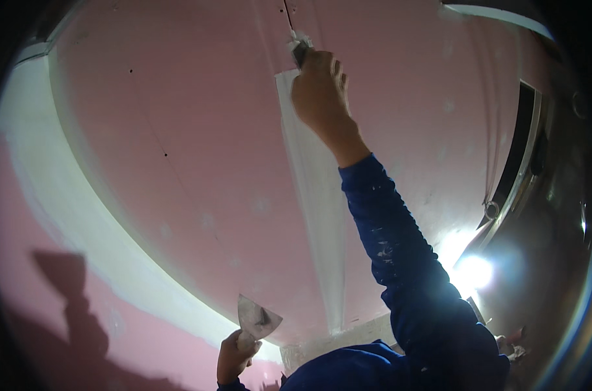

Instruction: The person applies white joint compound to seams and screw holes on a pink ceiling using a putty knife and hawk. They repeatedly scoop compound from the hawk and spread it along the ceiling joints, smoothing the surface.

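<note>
My right hand (322, 91), raised high on a long blue sleeve, is closed around a putty knife (301, 53). Its blade meets the pink plasterboard ceiling (211, 130), where white filler (298, 40) sits on a narrow dark seam (287, 14). Below that hand, a broad whitish band of filler (312, 195) runs down the board. Low in the view, my left hand (234, 357) grips the handle of a wide putty knife (257, 318). That wide blade points upward, away from the ceiling, with a dark grey smudge on it.
Along the left, a pale filled strip (68, 176) follows the corner with the pink wall (133, 326). A bright lamp (475, 272) glares at the lower right. Beside it, a dark slot (514, 150) borders the board, and a ring-shaped object (491, 210) hangs by its edge.
</note>
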A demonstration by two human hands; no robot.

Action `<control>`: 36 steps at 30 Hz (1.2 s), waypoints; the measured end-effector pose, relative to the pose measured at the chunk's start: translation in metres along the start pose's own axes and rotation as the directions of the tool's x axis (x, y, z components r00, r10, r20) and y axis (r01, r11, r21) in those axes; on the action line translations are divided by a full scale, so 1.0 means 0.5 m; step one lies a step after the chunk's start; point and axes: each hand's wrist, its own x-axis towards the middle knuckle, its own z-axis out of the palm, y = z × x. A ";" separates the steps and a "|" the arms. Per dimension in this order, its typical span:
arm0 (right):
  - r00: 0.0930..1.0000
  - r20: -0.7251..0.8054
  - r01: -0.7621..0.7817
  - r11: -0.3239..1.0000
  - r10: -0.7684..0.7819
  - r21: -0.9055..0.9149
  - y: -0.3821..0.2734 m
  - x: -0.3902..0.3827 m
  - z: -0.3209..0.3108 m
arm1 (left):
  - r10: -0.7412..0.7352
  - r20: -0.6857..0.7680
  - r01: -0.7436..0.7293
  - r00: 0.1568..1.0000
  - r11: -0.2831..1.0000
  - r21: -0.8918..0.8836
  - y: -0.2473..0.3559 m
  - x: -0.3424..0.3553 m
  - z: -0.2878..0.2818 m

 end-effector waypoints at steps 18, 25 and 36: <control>0.994 0.007 0.108 0.981 -0.108 -0.159 -0.088 -0.039 0.104 | 0.074 0.046 -0.078 0.996 0.994 0.081 -0.013 0.021 -0.015; 0.997 0.012 -0.076 0.996 0.076 0.055 -0.011 -0.019 0.035 | 0.037 0.030 -0.040 0.999 0.995 0.088 -0.025 0.034 -0.017; 0.993 0.115 -0.018 0.991 0.003 0.133 -0.063 0.005 0.083 | 0.020 0.074 -0.021 0.997 1.000 0.016 -0.031 0.058 -0.034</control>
